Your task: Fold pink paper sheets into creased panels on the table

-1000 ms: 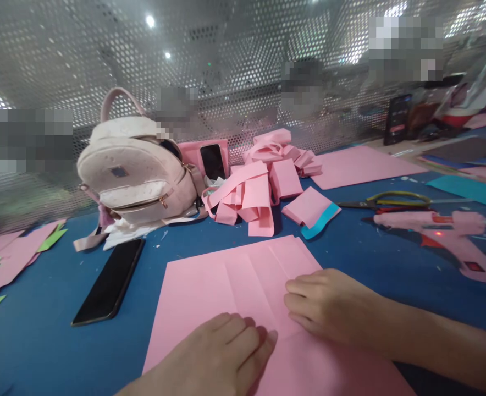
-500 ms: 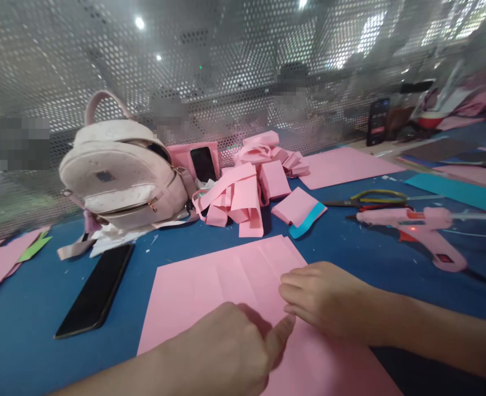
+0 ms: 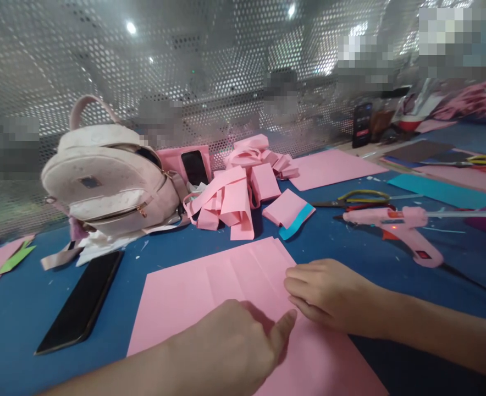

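Observation:
A large pink paper sheet (image 3: 172, 297) with several straight creases lies in front of me, its right side partly folded over. My left hand (image 3: 243, 341) is closed low on the sheet, one finger pressing near the fold while its other fingers are hidden beneath the hand. Across from it, my right hand (image 3: 329, 297) is closed with curled fingers at the sheet's right edge. Just beyond the sheet sits a folded pink paper piece (image 3: 283, 208) with a blue strip (image 3: 296, 223).
A pink glue gun (image 3: 408, 223) with a lit red light and yellow-handled scissors (image 3: 358, 199) lie on the right. Cut pink paper pieces (image 3: 237, 198) are heaped behind the sheet. A black phone (image 3: 82, 302) and a pale backpack (image 3: 111, 181) occupy the left, before a perforated metal screen (image 3: 226, 66).
The view has turned slightly right, so things appear shifted left. My right fingertips have drawn slightly away from my left fingertip along the fold.

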Demonstrator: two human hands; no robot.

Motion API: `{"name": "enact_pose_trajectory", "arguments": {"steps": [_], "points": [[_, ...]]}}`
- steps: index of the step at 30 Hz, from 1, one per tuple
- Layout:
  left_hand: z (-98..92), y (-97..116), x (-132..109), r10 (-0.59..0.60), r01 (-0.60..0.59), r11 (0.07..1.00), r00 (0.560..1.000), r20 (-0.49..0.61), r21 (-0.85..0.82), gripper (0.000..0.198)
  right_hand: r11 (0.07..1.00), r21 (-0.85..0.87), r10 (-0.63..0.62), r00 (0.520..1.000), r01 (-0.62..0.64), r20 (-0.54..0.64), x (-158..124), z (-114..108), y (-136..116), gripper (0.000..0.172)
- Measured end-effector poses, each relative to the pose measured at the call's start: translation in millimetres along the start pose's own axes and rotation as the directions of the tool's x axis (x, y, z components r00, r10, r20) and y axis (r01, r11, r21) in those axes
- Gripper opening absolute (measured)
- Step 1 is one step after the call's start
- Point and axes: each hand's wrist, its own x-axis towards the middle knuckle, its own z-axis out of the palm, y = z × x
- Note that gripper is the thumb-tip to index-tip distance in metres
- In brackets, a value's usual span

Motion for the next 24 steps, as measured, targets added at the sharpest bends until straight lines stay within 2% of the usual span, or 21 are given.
{"name": "enact_pose_trajectory", "arguments": {"steps": [3, 6, 14, 17, 20, 22, 24], "points": [[0.1, 3.0, 3.9, 0.031, -0.028, 0.993, 0.999, -0.021, 0.111, 0.062, 1.0, -0.023, 0.0, 1.0, 0.0, -0.011, -1.7, 0.0, -0.2, 0.023], [1.8, 5.3, 5.8, 0.023, -0.02, 0.991, 1.0, -0.021, 0.13, 0.061, 0.999, -0.042, 0.017, 0.999, -0.018, -0.033, -5.6, -0.9, 3.5, 0.023], [4.1, 5.8, 1.7, -0.012, 0.011, 0.999, 1.0, 0.009, 0.039, 0.071, 0.986, -0.148, 0.066, 0.997, -0.071, -0.038, -26.8, 1.7, 22.4, 0.025], [3.9, 2.9, 3.4, -0.093, 0.093, 0.985, 0.996, 0.007, -0.148, 0.07, 0.983, -0.077, 0.165, 0.986, -0.164, 0.002, -25.4, -6.2, 18.3, 0.027], [-1.6, -1.8, 4.8, -0.21, 0.193, 0.877, 0.978, 0.01, -0.441, 0.06, 0.95, 0.115, 0.283, 0.956, -0.29, 0.075, -20.9, -21.9, 5.8, 0.031], [-7.0, -4.5, 3.0, -0.29, 0.26, 0.743, 0.955, 0.053, -0.617, 0.05, 0.912, 0.218, 0.329, 0.936, -0.348, 0.123, -19.6, -30.9, -3.3, 0.026], [-10.4, -6.3, -2.7, -0.4, 0.338, 0.608, 0.912, 0.09, -0.718, 0.038, 0.884, 0.257, 0.365, 0.92, -0.391, 0.147, -20.4, -35.5, -9.7, 0.017]]}}
